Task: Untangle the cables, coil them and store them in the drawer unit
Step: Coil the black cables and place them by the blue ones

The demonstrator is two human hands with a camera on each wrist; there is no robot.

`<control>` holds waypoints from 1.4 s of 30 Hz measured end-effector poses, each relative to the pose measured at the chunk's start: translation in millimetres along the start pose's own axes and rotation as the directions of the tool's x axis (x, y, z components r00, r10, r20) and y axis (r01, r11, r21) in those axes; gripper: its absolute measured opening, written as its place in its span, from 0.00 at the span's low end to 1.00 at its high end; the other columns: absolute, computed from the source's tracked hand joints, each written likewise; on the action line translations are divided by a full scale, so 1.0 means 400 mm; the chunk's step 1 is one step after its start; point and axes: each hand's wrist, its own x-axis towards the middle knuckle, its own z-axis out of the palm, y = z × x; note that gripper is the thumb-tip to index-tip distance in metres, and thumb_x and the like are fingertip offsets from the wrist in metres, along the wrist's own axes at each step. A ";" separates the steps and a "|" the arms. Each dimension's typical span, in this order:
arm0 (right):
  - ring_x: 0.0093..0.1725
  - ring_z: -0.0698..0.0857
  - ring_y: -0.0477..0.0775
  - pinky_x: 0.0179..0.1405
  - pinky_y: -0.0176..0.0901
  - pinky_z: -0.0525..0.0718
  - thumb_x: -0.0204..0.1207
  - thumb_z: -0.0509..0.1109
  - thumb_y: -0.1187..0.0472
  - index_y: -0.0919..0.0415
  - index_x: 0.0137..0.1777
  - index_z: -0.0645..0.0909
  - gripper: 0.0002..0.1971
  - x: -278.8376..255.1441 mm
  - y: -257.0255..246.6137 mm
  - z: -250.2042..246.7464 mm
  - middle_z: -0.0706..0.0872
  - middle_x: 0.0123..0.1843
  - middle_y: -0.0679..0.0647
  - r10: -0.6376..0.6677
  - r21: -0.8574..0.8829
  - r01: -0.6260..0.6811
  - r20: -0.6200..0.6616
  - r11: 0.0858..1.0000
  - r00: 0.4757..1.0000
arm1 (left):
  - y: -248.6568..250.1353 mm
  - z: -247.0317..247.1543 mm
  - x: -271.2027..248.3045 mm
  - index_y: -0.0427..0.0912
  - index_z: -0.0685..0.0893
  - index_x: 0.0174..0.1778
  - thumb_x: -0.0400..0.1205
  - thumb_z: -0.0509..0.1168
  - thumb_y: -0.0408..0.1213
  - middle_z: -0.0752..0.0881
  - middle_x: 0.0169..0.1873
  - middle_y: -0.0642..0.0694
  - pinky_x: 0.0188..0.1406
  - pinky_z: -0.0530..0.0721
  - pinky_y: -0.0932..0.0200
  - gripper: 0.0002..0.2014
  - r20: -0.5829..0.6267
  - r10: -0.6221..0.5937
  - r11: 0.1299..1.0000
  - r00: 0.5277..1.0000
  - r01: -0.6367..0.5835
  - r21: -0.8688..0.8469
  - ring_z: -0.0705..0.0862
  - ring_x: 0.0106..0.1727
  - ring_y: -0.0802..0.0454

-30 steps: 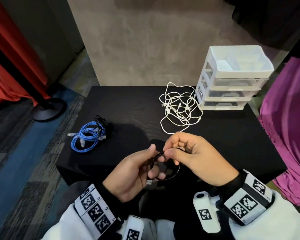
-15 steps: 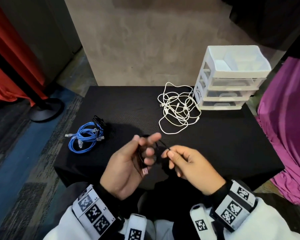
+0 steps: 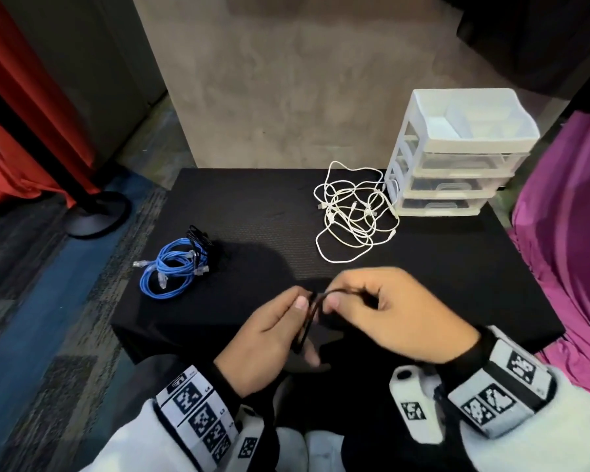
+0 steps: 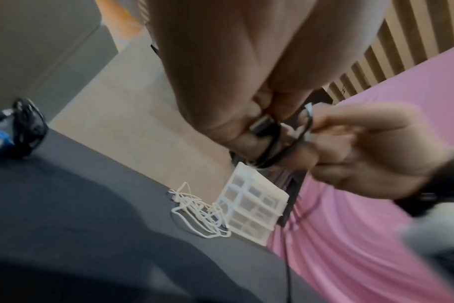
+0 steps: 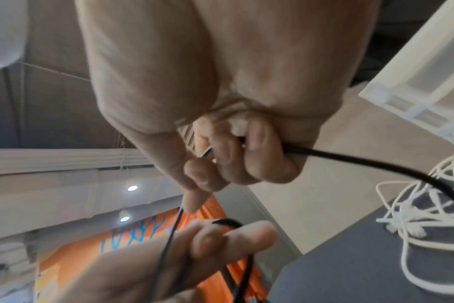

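Note:
A thin black cable (image 3: 309,318) is gathered into a small coil between both hands above the near edge of the black table (image 3: 252,206). My left hand (image 3: 276,330) grips the coil, thumb on top. My right hand (image 3: 365,301) pinches a strand of the same black cable (image 5: 376,164) with curled fingers. In the left wrist view the black cable (image 4: 275,147) loops between both hands. A tangled white cable (image 3: 355,209) lies beside the white drawer unit (image 3: 457,158) at the back right. A blue cable bundle (image 3: 171,270) with a black cable bundle (image 3: 198,238) sits at the left.
Pink cloth (image 3: 566,233) hangs right of the table. A red curtain (image 3: 21,114) and a black stand base (image 3: 96,216) are on the floor at the left. All the drawers of the unit look closed; its top tray has dividers.
Both hands have come together again; the right hand moved up and left to meet the left thumb, bringing another turn of the black cable onto the coil.

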 end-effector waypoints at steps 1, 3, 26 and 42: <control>0.39 0.88 0.53 0.50 0.55 0.87 0.85 0.74 0.62 0.54 0.43 0.90 0.09 0.012 0.009 -0.012 0.92 0.38 0.53 -0.002 0.030 0.003 -0.027 1.000 1.000 | 0.015 0.008 -0.009 0.39 0.82 0.49 0.90 0.53 0.47 0.85 0.27 0.50 0.34 0.79 0.58 0.18 0.048 0.002 1.000 0.999 -0.002 0.002 0.78 0.26 0.49; 0.39 0.83 0.52 0.51 0.60 0.84 0.84 0.75 0.63 0.56 0.42 0.90 0.08 0.034 0.040 -0.025 0.90 0.37 0.59 0.018 0.081 -0.010 -0.095 0.997 0.995 | 0.027 0.019 -0.013 0.29 0.77 0.52 0.91 0.50 0.44 0.91 0.34 0.52 0.28 0.68 0.59 0.20 0.104 0.024 0.999 0.994 -0.019 -0.042 0.68 0.21 0.51; 0.38 0.86 0.51 0.47 0.53 0.85 0.86 0.70 0.62 0.51 0.41 0.86 0.11 -0.007 0.022 0.009 0.89 0.37 0.49 -0.036 -0.130 0.034 -0.018 0.991 0.999 | -0.004 0.000 0.007 0.49 0.83 0.46 0.93 0.54 0.49 0.83 0.30 0.49 0.39 0.78 0.55 0.16 0.084 0.042 0.972 0.996 -0.061 0.229 0.80 0.34 0.54; 0.59 0.90 0.48 0.64 0.39 0.83 0.88 0.70 0.61 0.53 0.61 0.93 0.10 -0.021 0.064 0.097 0.91 0.52 0.45 -0.005 0.091 0.037 -0.328 0.995 0.945 | 0.015 0.026 0.010 0.41 0.78 0.36 0.85 0.55 0.43 0.76 0.32 0.43 0.26 0.69 0.64 0.15 0.064 -0.117 0.933 0.991 0.132 -0.335 0.69 0.26 0.56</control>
